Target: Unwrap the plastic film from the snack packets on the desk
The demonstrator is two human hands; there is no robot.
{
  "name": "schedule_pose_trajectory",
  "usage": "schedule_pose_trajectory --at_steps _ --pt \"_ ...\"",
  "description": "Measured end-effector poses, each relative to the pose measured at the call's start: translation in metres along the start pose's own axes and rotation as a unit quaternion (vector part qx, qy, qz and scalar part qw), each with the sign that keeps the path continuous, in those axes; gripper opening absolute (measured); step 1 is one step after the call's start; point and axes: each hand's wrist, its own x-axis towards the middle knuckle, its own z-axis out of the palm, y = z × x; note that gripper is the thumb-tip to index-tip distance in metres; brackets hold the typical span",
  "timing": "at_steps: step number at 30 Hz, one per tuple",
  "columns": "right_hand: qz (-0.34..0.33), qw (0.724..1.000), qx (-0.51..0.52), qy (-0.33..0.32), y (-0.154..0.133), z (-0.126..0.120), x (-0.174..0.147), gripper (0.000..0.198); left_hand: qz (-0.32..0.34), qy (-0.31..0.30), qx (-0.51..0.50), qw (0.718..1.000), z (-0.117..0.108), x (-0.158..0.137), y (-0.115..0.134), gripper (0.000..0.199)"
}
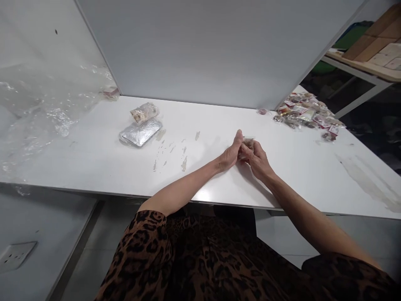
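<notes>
A small clear plastic packet with brownish contents (248, 143) is held just above the white rectangular tabletop (216, 186), right of the table's middle and in front of the tall pale grey panel (200, 50). The bare left hand (231, 156) grips its left side, thumb pointing up, the other fingers mostly hidden; the bare right hand (258, 161) has its fingers closed on the right side, pinching the packet, so the two hands nearly meet around it. What exactly the brownish contents are, and whether the packet is sealed, cannot be told. Toward the back right lies a loose heap of clear packets with red-and-white labels (294, 116), their dark brown and reddish contents showing through the film. Near the foot of the panel, just apart from that heap, sits a single small clear packet with a reddish filling (262, 111). On the left half of the table, a clear wrapped bundle with beige and brown contents (145, 112) rests against the back of a flat silver rectangular package (140, 133), whose inside is hidden. Crumpled transparent plastic film (53, 117) spreads over the far left end.
</notes>
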Motion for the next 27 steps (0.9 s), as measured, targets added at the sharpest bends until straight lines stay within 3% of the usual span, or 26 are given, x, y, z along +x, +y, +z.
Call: schedule_pose_trajectory --at_steps 5,7,9,11,13,16,19,21,23,27 --pt "0.11 0.99 0.087 0.0 -0.007 -0.041 -0.019 0.057 0.009 -0.032 0.162 0.986 -0.002 -0.009 -0.005 0.109" --pt "0.15 0.985 0.082 0.036 -0.007 -0.067 -0.021 0.05 0.005 -0.028 0.196 0.98 -0.004 -0.009 -0.004 0.109" --pt "0.181 0.978 0.052 0.092 -0.009 -0.098 -0.01 0.031 -0.002 -0.033 0.201 0.979 -0.007 -0.008 -0.001 0.111" --pt "0.213 0.964 0.012 0.157 -0.017 -0.128 0.017 0.006 -0.004 -0.029 0.192 0.981 -0.009 -0.007 0.003 0.114" --pt "0.224 0.95 -0.018 0.218 -0.032 -0.155 0.059 0.013 -0.001 -0.017 0.187 0.982 -0.01 -0.006 0.005 0.114" --pt "0.167 0.946 -0.015 0.278 -0.06 -0.179 0.134 0.018 0.001 -0.004 0.183 0.983 -0.012 -0.005 0.006 0.113" --pt "0.106 0.939 0.0 0.326 -0.072 -0.18 0.182 0.016 0.011 0.009 0.175 0.984 -0.014 -0.006 0.009 0.11" --pt "0.089 0.944 0.009 0.316 -0.063 -0.167 0.185 0.02 0.019 0.022 0.172 0.985 -0.014 -0.006 0.011 0.105" --pt "0.086 0.957 0.013 0.277 -0.044 -0.146 0.167 0.025 0.028 0.033 0.169 0.985 -0.015 -0.004 0.012 0.1" --pt "0.082 0.985 0.007 0.154 -0.007 -0.094 0.1 0.034 0.054 0.043 0.184 0.98 -0.019 0.004 0.004 0.087"
